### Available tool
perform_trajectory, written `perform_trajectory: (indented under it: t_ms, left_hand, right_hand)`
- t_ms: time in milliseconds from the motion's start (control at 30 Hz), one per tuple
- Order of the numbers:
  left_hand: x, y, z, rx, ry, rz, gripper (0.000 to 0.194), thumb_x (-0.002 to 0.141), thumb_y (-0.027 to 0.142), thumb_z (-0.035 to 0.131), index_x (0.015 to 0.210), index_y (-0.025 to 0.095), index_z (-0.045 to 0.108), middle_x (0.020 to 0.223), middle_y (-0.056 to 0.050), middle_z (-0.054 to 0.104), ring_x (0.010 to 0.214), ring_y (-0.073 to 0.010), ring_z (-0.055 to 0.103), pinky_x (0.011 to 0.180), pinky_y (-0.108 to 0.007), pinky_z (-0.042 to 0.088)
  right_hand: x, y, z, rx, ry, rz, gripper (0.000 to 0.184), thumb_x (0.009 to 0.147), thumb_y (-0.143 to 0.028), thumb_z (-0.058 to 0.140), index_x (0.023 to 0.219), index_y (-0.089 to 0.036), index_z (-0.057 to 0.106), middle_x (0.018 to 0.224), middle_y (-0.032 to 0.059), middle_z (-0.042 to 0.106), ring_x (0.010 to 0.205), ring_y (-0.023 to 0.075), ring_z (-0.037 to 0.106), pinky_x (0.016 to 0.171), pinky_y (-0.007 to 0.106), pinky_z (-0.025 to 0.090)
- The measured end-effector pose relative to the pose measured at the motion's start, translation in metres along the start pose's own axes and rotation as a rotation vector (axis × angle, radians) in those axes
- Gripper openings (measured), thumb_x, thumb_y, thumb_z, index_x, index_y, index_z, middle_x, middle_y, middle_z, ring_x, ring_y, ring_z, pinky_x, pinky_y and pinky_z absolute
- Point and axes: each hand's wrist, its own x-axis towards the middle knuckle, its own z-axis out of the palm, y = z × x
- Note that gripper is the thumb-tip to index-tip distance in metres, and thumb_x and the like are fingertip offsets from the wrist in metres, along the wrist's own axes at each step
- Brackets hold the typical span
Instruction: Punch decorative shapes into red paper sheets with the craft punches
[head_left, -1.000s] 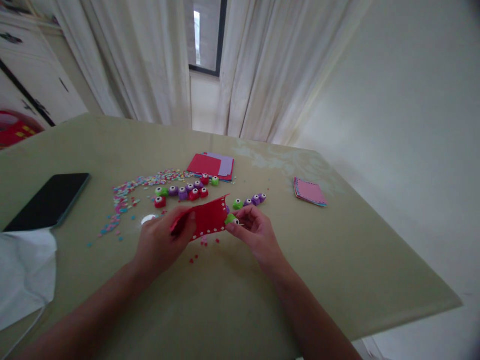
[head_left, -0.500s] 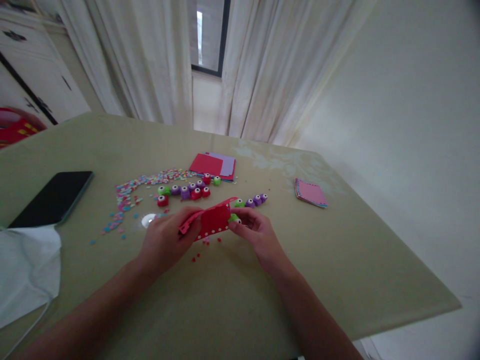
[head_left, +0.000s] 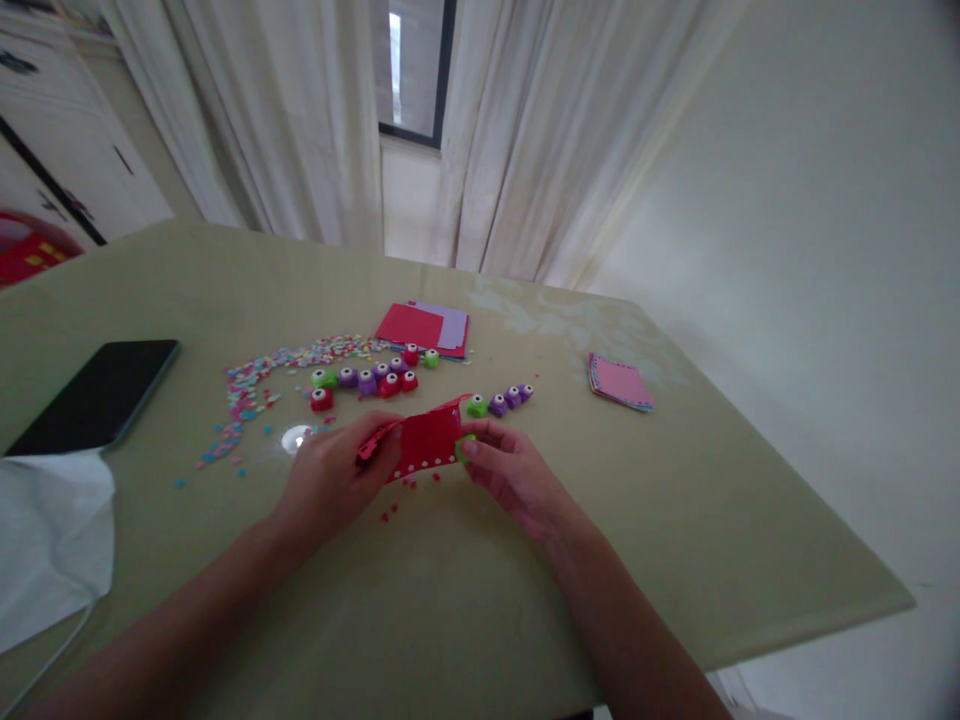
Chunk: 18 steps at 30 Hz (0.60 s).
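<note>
My left hand (head_left: 341, 465) is closed around red cards (head_left: 427, 442), tilted up above the table. A row of white star shapes runs along the lower edge of the front card. At the card's right end, my right hand (head_left: 514, 465) pinches a small green craft punch (head_left: 463, 447), partly hidden by the fingers. The punch touches the card's edge. Just beyond the hands stand another green punch with an eye (head_left: 477, 405) and several purple ones (head_left: 513, 397). More red, purple and green punches (head_left: 367, 381) stand farther left.
Colourful confetti (head_left: 255, 380) lies scattered at the left, with red bits (head_left: 390, 511) below the cards. Coloured cards (head_left: 412, 326) lie at the back, pink cards (head_left: 621, 382) at the right. A black phone (head_left: 97, 395) and a white face mask (head_left: 56, 545) lie at the left.
My right hand has turned slightly with the green craft punch, so its eye no longer shows. The red cards stay almost in place. The view has shifted a little.
</note>
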Motion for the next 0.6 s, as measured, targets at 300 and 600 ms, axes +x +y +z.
perform_trajectory:
  t_ms: [300,600]
  left_hand:
    - [0.01,0.005,-0.008,-0.173,-0.093,-0.094,0.037,0.099,0.047,0.055,0.097,0.019,0.079,0.066,0.001,0.072,0.053,-0.0166,0.058,0.05,-0.025,0.04]
    - [0.012,0.004,-0.006,-0.238,-0.154,-0.145,0.043,0.099,0.052,0.055,0.086,0.017,0.077,0.063,0.0,0.07,0.053,-0.0175,0.056,0.049,-0.027,0.037]
  right_hand:
    - [0.001,-0.001,0.001,-0.01,0.016,0.058,0.045,0.062,-0.041,0.103,0.095,-0.019,0.082,0.087,-0.0007,0.076,0.063,0.0076,0.063,0.06,0.02,0.049]
    - [0.001,0.003,0.004,-0.009,0.009,0.066,0.043,0.059,-0.04,0.104,0.09,-0.02,0.082,0.082,-0.0019,0.075,0.062,0.0079,0.059,0.058,0.022,0.043]
